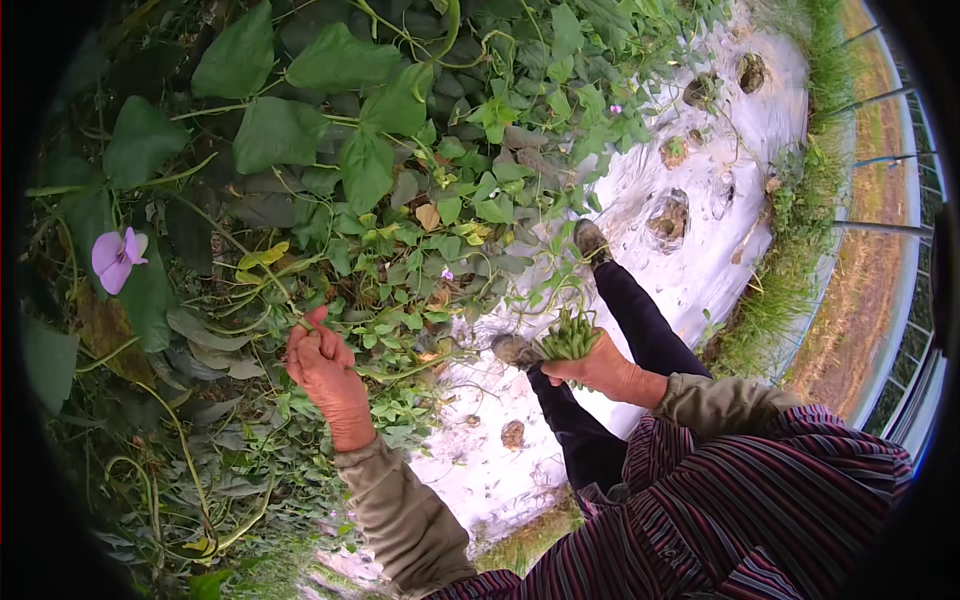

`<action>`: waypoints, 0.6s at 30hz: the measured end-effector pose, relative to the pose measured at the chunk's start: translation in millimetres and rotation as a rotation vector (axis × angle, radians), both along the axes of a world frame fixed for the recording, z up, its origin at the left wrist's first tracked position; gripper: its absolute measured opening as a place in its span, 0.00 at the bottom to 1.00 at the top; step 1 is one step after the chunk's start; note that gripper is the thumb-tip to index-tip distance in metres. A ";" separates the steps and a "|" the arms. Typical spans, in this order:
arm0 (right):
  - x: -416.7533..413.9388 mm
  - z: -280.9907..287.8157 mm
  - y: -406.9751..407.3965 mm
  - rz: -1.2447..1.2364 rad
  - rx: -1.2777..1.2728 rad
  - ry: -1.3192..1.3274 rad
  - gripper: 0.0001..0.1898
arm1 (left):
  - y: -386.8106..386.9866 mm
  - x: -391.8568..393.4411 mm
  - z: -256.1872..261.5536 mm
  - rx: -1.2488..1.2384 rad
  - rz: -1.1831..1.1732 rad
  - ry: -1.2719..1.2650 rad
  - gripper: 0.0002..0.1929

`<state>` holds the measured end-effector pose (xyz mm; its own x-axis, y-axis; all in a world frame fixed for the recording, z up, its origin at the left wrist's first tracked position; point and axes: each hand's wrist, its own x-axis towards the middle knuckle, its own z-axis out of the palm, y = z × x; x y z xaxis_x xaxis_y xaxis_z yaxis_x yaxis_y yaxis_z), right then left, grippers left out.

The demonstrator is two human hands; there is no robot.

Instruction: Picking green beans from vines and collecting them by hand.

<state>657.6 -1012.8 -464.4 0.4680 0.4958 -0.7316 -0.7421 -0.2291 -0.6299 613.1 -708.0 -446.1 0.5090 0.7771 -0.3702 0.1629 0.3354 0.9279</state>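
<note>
My left hand [322, 367] is raised among the climbing bean vines, its fingers closed on a thin green stem [281, 289] that runs up and left. A long green pod or stem [409, 373] shows just right of that hand; whether the fingers touch it, I cannot tell. Lower right, in front of my body, my right hand [607, 367] grips a bunch of green bean pods [570, 336], their ends fanned out above the fingers. A purple flower [116, 259] hangs at the far left among large green leaves [277, 135].
Pale plastic mulch film [630, 187] with torn holes covers the ground under my shoes [592, 238]. Vines trail onto it. Grass [772, 277] borders the film on the right, with metal poles [881, 227] and a brown strip of ground beyond. Curled pods [244, 525] hang lower left.
</note>
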 end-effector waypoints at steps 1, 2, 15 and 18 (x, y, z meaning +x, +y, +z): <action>0.4 -0.1 4.8 0.000 0.001 0.002 0.06 | -1.5 -0.9 -0.7 -0.016 0.004 -0.004 0.10; 0.5 -0.2 9.2 0.003 0.026 0.005 0.06 | -3.6 -2.1 -1.6 -0.032 0.009 -0.007 0.09; 2.1 2.0 66.7 0.009 0.254 -0.197 0.14 | -112.4 -15.3 11.7 -0.368 -0.164 -0.071 0.22; -4.1 0.6 78.7 -0.060 0.263 -0.237 0.14 | -132.1 -16.5 7.9 -0.350 -0.150 -0.210 0.20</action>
